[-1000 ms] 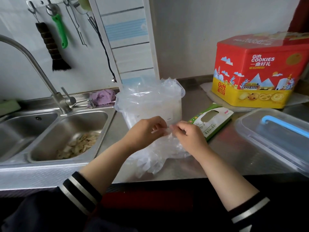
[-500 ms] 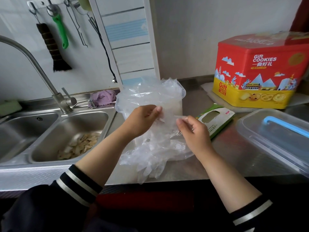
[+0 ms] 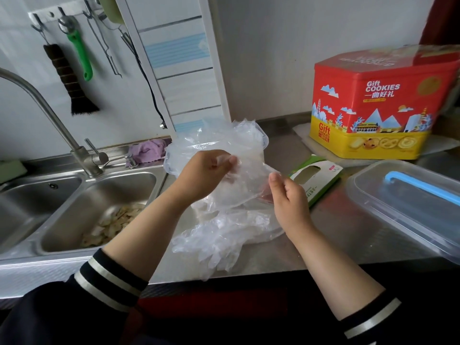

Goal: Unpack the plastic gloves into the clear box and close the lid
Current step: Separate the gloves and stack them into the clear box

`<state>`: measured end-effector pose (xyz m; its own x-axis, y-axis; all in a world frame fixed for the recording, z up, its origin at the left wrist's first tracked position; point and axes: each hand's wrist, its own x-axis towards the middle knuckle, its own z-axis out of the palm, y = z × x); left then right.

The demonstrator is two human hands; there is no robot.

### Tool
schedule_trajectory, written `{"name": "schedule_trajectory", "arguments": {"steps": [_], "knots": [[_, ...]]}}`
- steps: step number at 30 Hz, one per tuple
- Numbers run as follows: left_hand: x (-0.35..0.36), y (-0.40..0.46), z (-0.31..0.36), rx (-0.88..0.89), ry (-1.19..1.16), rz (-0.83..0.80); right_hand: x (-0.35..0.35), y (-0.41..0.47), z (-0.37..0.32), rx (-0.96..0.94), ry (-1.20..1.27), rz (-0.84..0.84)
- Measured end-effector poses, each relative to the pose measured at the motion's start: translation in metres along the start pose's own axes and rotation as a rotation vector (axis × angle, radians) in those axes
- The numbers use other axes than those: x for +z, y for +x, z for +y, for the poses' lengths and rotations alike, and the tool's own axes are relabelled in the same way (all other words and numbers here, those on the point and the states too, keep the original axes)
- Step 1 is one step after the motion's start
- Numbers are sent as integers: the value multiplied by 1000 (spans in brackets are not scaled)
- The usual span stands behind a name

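Note:
My left hand and my right hand each pinch one side of a thin clear plastic glove, stretched between them above the counter. Behind it stands the clear box, its top heaped with crumpled gloves and its walls mostly hidden by them. More loose gloves lie on the steel counter under my hands, their fingers reaching the front edge. The green-and-white glove package lies flat just right of my right hand. The box's clear lid, with a blue handle, rests at the right.
A red and yellow cookie tin stands at the back right. To the left is a double steel sink holding scraps, with a faucet and a purple cloth behind it. Brushes hang on the wall.
My hands have risen from counter level and drawn apart, spreading the glove between them. The pile of gloves on the counter has slid a little toward the front edge.

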<state>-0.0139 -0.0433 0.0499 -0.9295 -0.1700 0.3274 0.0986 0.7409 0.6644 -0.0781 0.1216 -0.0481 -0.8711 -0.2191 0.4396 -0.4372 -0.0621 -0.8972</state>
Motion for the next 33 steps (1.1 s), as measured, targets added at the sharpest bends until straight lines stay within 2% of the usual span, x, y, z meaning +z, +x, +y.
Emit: {"name": "schedule_trajectory", "arguments": {"steps": [3, 7, 16, 22, 25, 30, 33], "knots": [[-6, 7, 5, 53, 39, 55, 0, 0, -1, -33, -21, 15], [-18, 19, 15, 104, 87, 123, 1, 0, -1, 15, 19, -15], [-45, 75, 20, -3, 186, 185, 2, 0, -2, 45, -15, -22], [-46, 118, -14, -149, 112, 160, 4, 0, 4, -20, -88, -58], [-44, 123, -21, -165, 35, 181, 4, -1, 5, -28, -109, -73], [-43, 109, -3, -33, -100, 246, 3, 0, 1, -74, -78, -13], [-44, 95, 15, 70, -124, 232, 0, 3, -11, -46, 37, 21]]}}
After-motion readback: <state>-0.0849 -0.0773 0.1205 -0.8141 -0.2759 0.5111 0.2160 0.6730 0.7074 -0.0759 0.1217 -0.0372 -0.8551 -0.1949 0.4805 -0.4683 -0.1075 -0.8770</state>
